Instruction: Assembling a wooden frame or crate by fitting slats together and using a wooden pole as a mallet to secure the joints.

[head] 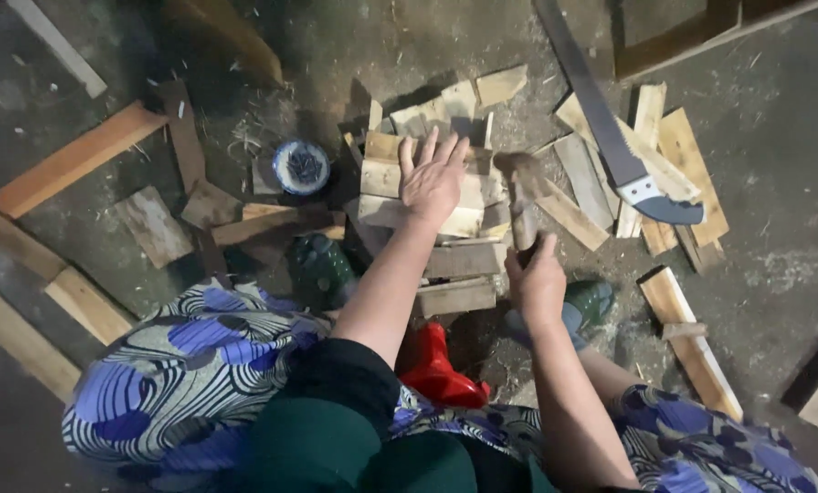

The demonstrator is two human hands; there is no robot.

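Pressing flat, your left hand [433,178] lies with fingers spread on top of the stack of short planks [427,196]; that grip is wide, holding nothing, palm on the upper boards. Your right hand [537,278] is closed around the handle of a hammer [521,196], whose head sits just beside the stack's right edge, near the top board.

The stack stands on the concrete floor [774,183] between your knees, its front edge towards you, with two lower boards jutting out at the near side. A red stool [436,370] shows below your left forearm.

Right of the hammer: loose wood offcuts [591,183] lie fanned out, and a hand saw [610,128] rests across them, its dark handle near their right edge. One more plank [687,342] lies apart, right of your right wrist.

Left of the stack: a round tin of nails [300,166] sits near the left edge, with scrap boards [153,224] beyond it and long battens [75,157] further out.

Open floor shows mainly at far right and upper left; close about the stack, room is tight on all sides.
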